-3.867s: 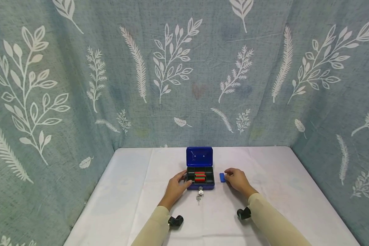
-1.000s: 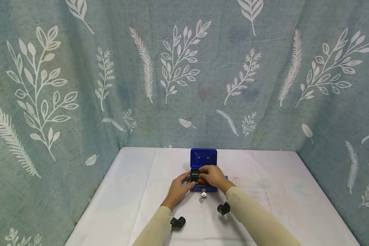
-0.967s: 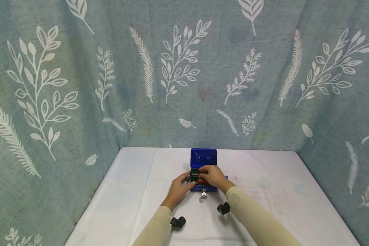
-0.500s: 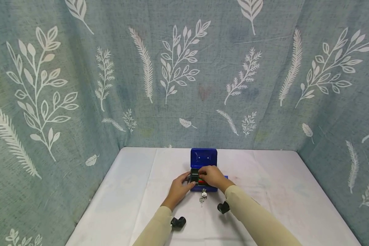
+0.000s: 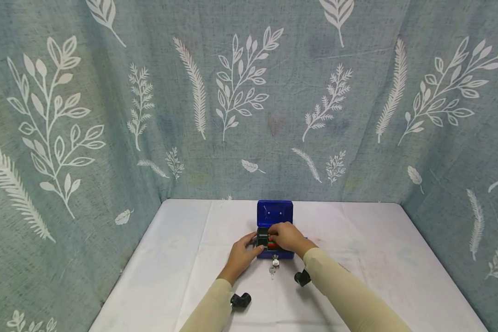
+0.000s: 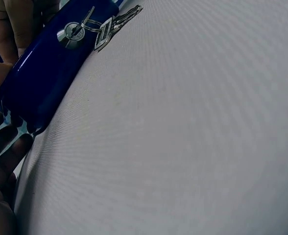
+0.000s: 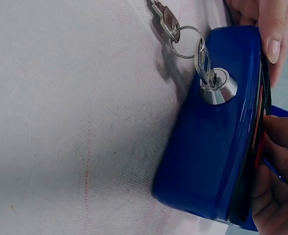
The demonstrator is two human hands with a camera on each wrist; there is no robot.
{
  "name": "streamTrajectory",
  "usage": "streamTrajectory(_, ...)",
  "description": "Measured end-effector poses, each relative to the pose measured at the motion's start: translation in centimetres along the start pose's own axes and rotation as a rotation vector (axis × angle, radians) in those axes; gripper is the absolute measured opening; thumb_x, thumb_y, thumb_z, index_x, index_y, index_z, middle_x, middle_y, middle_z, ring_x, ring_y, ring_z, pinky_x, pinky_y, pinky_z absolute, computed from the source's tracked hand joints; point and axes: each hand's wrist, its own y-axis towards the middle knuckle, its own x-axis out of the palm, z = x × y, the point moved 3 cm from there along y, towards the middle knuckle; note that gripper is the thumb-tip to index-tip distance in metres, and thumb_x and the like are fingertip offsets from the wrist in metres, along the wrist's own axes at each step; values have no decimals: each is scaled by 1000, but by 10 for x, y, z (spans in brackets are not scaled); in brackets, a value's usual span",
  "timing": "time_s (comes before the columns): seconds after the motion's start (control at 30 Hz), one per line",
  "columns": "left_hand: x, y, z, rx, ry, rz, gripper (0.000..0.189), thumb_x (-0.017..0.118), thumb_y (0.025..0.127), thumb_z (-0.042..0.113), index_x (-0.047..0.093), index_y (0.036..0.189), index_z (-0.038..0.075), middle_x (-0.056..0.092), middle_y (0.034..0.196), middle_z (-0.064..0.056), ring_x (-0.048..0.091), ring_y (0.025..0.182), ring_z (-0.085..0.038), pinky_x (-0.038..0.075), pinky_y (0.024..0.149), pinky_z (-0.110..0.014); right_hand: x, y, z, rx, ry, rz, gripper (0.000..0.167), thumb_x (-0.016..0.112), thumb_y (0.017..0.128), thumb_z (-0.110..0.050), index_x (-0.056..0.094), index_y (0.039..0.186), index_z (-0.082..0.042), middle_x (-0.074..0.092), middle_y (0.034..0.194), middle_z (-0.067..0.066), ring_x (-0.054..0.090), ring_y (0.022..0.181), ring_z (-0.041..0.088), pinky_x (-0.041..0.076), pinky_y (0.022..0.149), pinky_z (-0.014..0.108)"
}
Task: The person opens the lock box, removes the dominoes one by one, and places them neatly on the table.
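A small blue cash box (image 5: 267, 254) stands with its lid (image 5: 275, 213) raised and a black compartment tray (image 5: 263, 234) inside. My left hand (image 5: 240, 256) grips the box's left end, thumb along the front rim and fingers round the side. Over the right part of the tray, my right hand (image 5: 289, 239) reaches in with bent fingers. Its thumb and forefinger come together at the red and green strip-like pieces (image 5: 271, 245) in the middle compartment; whatever the fingertips hold is hidden. A key sits in the silver lock (image 7: 220, 90), another key (image 7: 168, 22) dangling from its ring.
A flat blue piece (image 5: 306, 238) barely shows behind the right hand, just right of the box. Black wrist cameras (image 5: 241, 300) jut from both sleeves above the white-covered table (image 5: 182, 258). A leaf-patterned curtain (image 5: 216, 175) stands around the back and sides.
Several seconds ago the right hand was beside the blue piece; it has since moved left into the tray. Within the last second its fingers shift slightly among the pieces. The left hand stays.
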Motion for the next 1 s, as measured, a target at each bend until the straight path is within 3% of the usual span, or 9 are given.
streamTrajectory(0.23,-2,-1,4,34,-4,12,59,73,86,37,58,135,9,62,128,-8,57,118,-26,41,102,-47,-3,1,0,-18,30,30,19,68,91,-15,73,109,-11,72,102,1,64,102,20,49,93,41)
streamTrajectory(0.47,-1,-2,5,-17,-17,-2,59,74,84,37,58,135,12,64,125,-4,56,119,-23,39,104,-46,-2,0,3,-1,58,42,18,69,90,-14,74,107,-11,72,100,-1,65,101,18,49,92,40)
streamTrajectory(0.63,-1,-1,5,14,-37,6,58,74,85,36,59,134,10,66,121,-5,57,117,-24,40,103,-48,-2,0,4,-10,75,57,17,70,89,-12,73,106,-10,72,99,-1,65,99,18,50,91,39)
streamTrajectory(1.0,0,-1,1,8,-33,10,58,75,84,35,59,134,10,65,122,-5,58,117,-23,39,104,-46,-6,-1,2,5,98,70,17,70,90,-13,73,106,-10,72,97,-1,65,97,18,50,91,40)
